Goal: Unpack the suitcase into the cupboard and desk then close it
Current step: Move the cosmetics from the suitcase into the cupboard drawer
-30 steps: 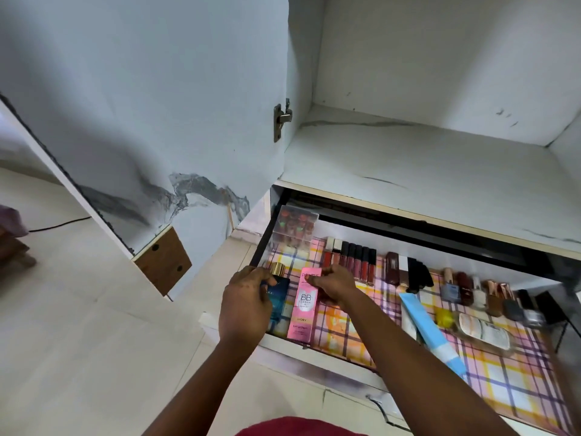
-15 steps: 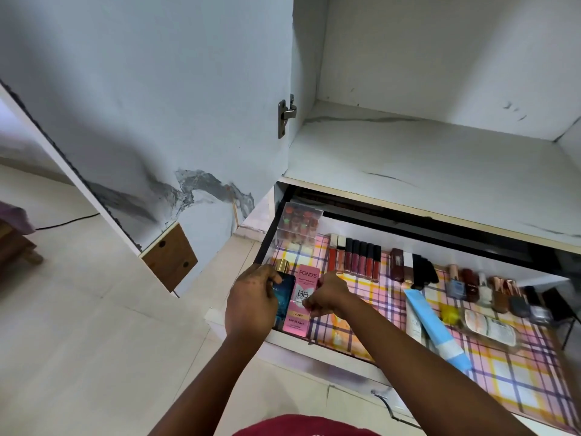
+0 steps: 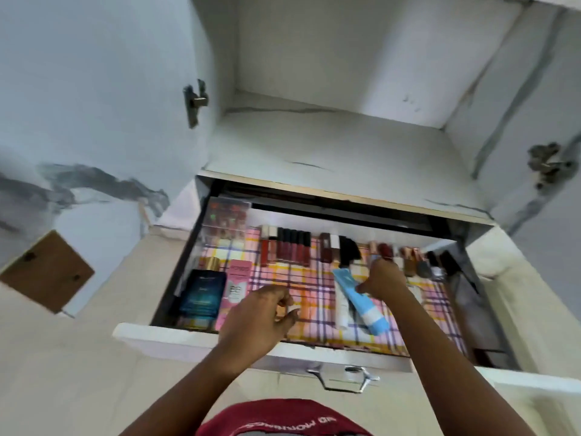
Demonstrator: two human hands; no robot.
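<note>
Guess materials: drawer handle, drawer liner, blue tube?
Drawer handle: likely polished metal, with bright chrome-like glints. Drawer liner: plaid sheet, probably vinyl or paper; it lies flat with slight sheen. Blue tube: looks like soft matte plastic with a white band near one end.

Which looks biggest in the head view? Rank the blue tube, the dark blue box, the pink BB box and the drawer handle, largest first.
1. Dark blue box
2. Pink BB box and blue tube: too alike to rank; a hand hides part of the box
3. Drawer handle: thin, though nearest the camera
</note>
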